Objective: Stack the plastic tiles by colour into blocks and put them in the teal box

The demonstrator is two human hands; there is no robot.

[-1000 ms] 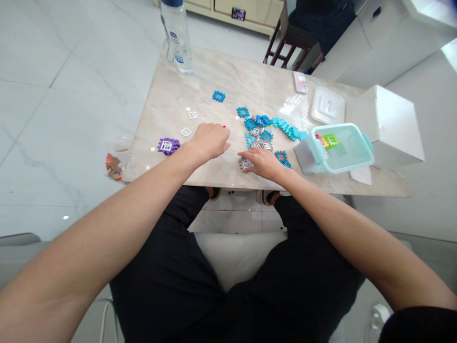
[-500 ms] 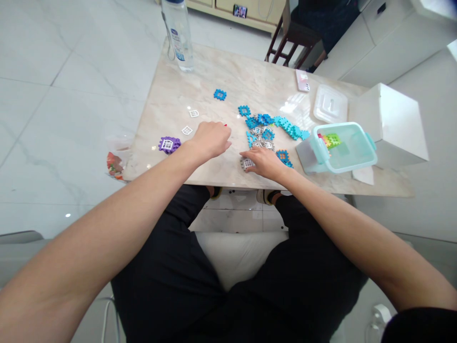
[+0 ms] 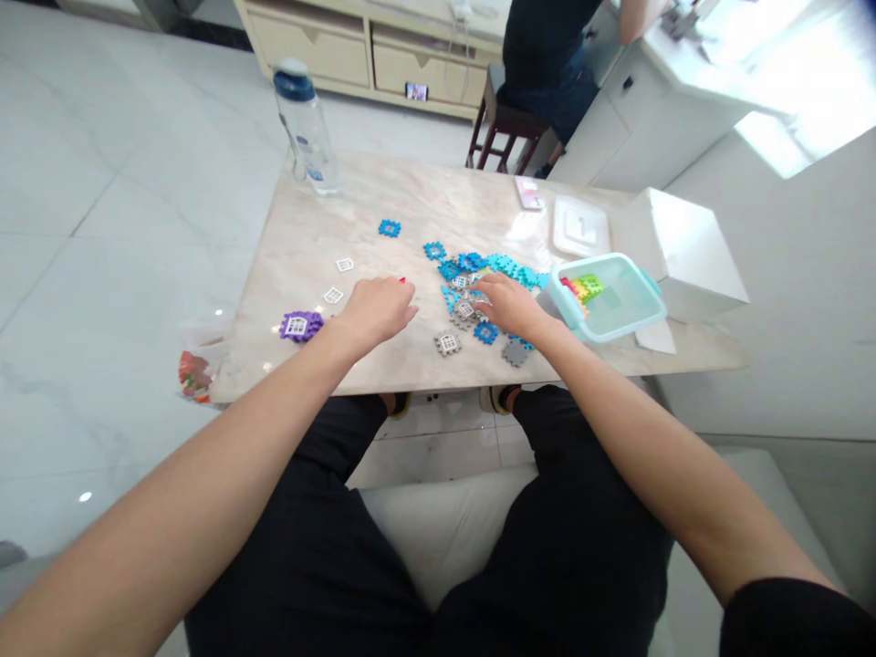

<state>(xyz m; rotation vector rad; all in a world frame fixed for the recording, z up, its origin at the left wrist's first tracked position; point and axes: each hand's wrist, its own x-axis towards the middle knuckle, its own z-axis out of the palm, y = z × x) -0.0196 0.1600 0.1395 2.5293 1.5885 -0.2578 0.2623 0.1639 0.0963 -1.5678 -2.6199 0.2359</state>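
Note:
My right hand [image 3: 510, 304] reaches over a pile of interlocking plastic tiles, thumb and fingers apart around grey tiles with white window inserts [image 3: 464, 310]. I cannot see it gripping any of them. My left hand [image 3: 381, 308] is held over the table left of the pile, fingers curled under; whatever is in them is hidden. In front of the pile lie a grey tile with a white window [image 3: 448, 344], a blue square tile [image 3: 485, 332] and a plain grey tile [image 3: 516, 353]. Purple tiles with a white window [image 3: 301, 326] lie beside my left forearm.
Two loose white windows [image 3: 333, 295] and a blue tile [image 3: 390, 228] lie farther left. A water bottle [image 3: 311, 137] stands at the back-left corner. To the right are a mint-rimmed tub [image 3: 626, 315], its lid [image 3: 580, 225] and a white box [image 3: 698, 246]. A person [image 3: 547, 64] is beyond the table.
My right hand has moved off the near grey window tile and farther back over the pile, uncovering tiles in front. My left hand stays curled in about the same place. The camera view has tilted up.

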